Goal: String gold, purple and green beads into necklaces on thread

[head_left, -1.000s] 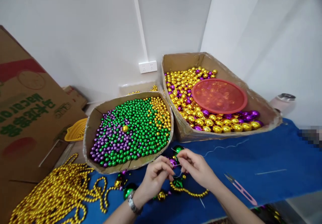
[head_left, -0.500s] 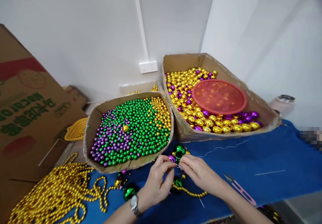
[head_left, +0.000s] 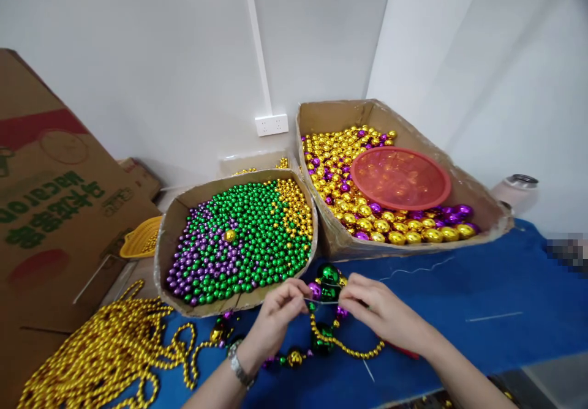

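My left hand [head_left: 282, 308] pinches one end of a thin white string [head_left: 327, 303]. My right hand [head_left: 379, 305] pinches the other side of it, so the string runs taut between the two. Just behind the string are large shiny green beads [head_left: 329, 273] and a purple bead [head_left: 315, 291]. Under my hands, a strand of small gold beads [head_left: 351, 352] curves beside another big green bead [head_left: 323, 339]. More mixed beads with a gold one [head_left: 294, 357] lie near my left wrist. Something red [head_left: 404, 351] shows partly below my right forearm.
A cardboard box of green, purple and gold beads [head_left: 158, 262] stands ahead. Beside it, a larger box [head_left: 395, 251] holds gold and purple balls and a red basin [head_left: 402, 179]. Gold bead strands [head_left: 92, 354] are heaped left. Loose string [head_left: 493, 316] lies on the blue cloth [head_left: 459, 292].
My hands have moved apart, and the string between them is now stretched. My right forearm has shifted over the place where the pink-handled snips lay; they are hidden now.
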`<state>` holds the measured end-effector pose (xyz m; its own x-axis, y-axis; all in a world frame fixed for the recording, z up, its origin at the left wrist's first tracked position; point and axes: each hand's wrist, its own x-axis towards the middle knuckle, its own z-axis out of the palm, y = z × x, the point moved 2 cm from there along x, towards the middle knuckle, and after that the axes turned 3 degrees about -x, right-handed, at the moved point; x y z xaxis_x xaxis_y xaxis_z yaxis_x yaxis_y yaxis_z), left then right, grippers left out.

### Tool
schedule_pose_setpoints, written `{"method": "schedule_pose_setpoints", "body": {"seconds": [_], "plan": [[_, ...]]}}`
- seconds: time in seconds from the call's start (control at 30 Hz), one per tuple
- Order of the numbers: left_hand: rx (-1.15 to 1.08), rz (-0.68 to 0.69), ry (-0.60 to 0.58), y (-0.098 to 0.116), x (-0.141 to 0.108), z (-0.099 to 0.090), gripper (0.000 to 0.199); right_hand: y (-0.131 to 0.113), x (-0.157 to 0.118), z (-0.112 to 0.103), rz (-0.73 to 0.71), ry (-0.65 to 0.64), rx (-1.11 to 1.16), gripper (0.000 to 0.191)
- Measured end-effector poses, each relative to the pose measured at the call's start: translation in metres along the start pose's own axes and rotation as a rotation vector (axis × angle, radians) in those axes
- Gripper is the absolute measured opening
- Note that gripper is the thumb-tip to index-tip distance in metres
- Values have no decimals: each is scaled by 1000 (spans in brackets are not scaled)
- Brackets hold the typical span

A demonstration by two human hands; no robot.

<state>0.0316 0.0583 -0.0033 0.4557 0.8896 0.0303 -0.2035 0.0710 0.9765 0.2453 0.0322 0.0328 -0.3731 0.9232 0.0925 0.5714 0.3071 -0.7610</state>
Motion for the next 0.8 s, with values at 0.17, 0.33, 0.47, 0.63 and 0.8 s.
{"method": "schedule_pose_setpoints", "body": {"seconds": [0.17,0.33,0.47,0.63,0.8], "plan": [[-653,-112,10,-5,-1,-5,15,21,-13,22,249,267,864,26],[-844,-34,77,-12,4,8,17,23,-7,56,271,447,1462,31],[-789,-37,153,-19,3,6,21,26,-6,60,278,507,1394,35],[-646,-107,197,-31,-8,-4,24,35,-17,72,328,488,1236,36],[-471,-146,166,-23,-7,2,26,38,-26,53,297,404,837,26]]}}
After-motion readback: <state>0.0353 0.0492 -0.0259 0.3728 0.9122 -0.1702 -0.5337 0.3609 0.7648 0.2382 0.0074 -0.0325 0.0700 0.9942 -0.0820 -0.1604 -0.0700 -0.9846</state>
